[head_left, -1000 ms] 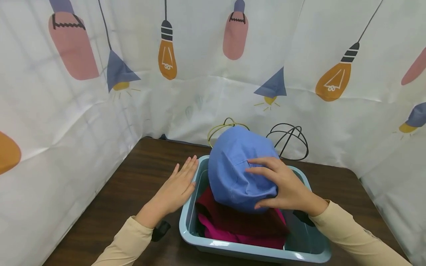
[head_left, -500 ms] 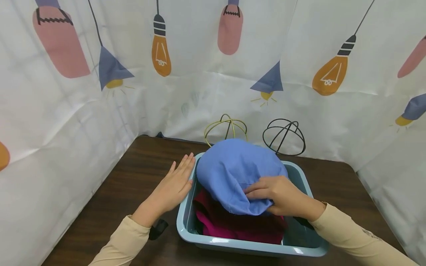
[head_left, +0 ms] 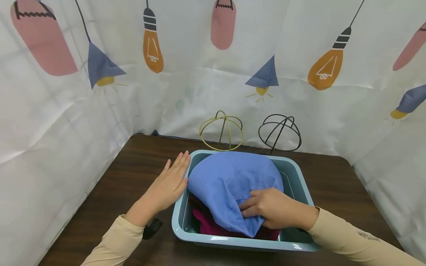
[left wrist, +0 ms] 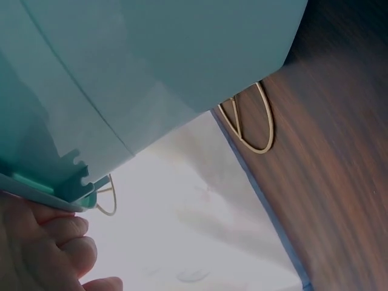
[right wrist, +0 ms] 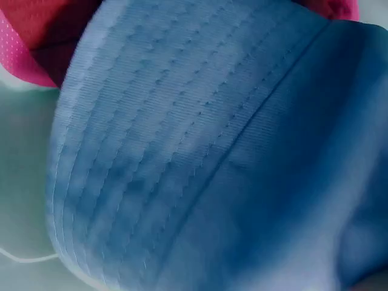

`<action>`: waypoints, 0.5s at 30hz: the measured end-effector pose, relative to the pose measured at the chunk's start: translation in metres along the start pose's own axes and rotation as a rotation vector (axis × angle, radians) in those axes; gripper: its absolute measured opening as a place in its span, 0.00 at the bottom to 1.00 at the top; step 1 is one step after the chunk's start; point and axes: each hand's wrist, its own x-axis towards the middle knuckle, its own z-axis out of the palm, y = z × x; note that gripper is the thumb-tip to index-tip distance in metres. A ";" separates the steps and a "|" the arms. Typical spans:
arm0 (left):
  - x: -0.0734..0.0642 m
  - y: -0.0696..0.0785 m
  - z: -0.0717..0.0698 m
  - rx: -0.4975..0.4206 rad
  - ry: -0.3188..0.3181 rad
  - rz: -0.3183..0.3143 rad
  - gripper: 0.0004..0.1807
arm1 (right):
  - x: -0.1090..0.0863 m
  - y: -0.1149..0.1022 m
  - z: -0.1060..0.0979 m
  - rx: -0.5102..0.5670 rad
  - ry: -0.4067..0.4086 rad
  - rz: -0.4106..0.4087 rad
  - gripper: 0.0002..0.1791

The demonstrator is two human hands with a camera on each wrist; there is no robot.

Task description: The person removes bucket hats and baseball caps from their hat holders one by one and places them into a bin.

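A blue cloth cap point(head_left: 233, 177) lies in the light blue plastic basin point(head_left: 307, 184), slumped and folded toward the front. Below it are dark red and magenta cloths point(head_left: 216, 227), mostly covered. My right hand point(head_left: 271, 208) grips a fold of the cap with bent fingers; its fingertips sink into the cloth. Close up in the right wrist view, the cap's brim point(right wrist: 157, 121) has several rows of stitching. My left hand point(head_left: 166, 184) rests along the basin's left rim with fingers straight, and in the left wrist view fingers point(left wrist: 70, 230) touch the rim.
Behind the basin stand a yellow wire stand point(head_left: 222, 131) and a black wire stand point(head_left: 279, 133). The dark wooden table point(head_left: 133, 166) meets a white printed curtain point(head_left: 166, 99) at the back and sides.
The cap has sunk from standing tall to lying flatter in the basin. My right hand has gone from spread fingers on it to gripping a fold. The left hand keeps its place.
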 end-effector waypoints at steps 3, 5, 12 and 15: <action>0.001 0.000 -0.002 0.037 -0.020 -0.005 0.33 | -0.001 -0.003 0.001 0.020 -0.051 0.006 0.24; 0.002 0.001 -0.003 0.069 -0.036 -0.009 0.33 | -0.001 -0.004 0.001 0.060 -0.077 0.017 0.22; 0.007 0.005 -0.013 0.164 -0.087 -0.020 0.33 | -0.004 -0.007 -0.001 0.221 -0.188 0.081 0.22; 0.011 0.011 -0.022 0.187 -0.111 -0.025 0.34 | -0.006 -0.008 -0.003 0.225 -0.224 0.096 0.23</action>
